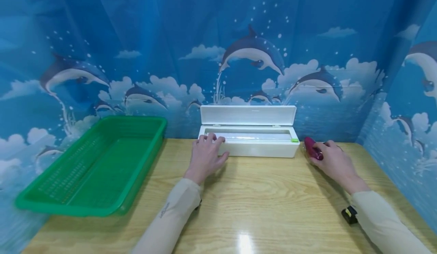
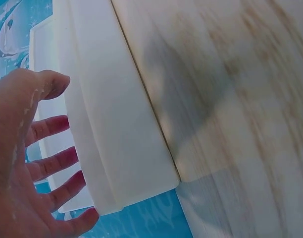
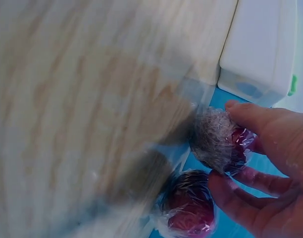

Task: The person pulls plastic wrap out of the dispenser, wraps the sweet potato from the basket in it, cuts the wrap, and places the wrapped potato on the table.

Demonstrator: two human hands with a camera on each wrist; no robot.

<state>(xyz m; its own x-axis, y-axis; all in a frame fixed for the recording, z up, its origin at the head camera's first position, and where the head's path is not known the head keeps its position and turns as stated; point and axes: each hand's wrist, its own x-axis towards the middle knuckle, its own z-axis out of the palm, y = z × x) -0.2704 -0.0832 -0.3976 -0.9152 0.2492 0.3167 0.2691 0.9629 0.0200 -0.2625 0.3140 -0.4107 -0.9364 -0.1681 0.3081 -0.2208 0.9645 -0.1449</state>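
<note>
On the table at the back stands a long white cling film box, its lid raised and a green slider at its right end. My left hand is at the box's left end, fingers spread over the front edge and curled round nothing. Right of the box, my right hand pinches a purple-red piece wrapped in clear film between thumb and fingers. A second wrapped purple-red piece lies beside it in the right wrist view, close to the fingertips. The kind of both pieces is unclear under the film.
A green plastic basket stands on the left side of the wooden table. Behind and to the right hangs a blue dolphin-print curtain. A small black device is at my right wrist.
</note>
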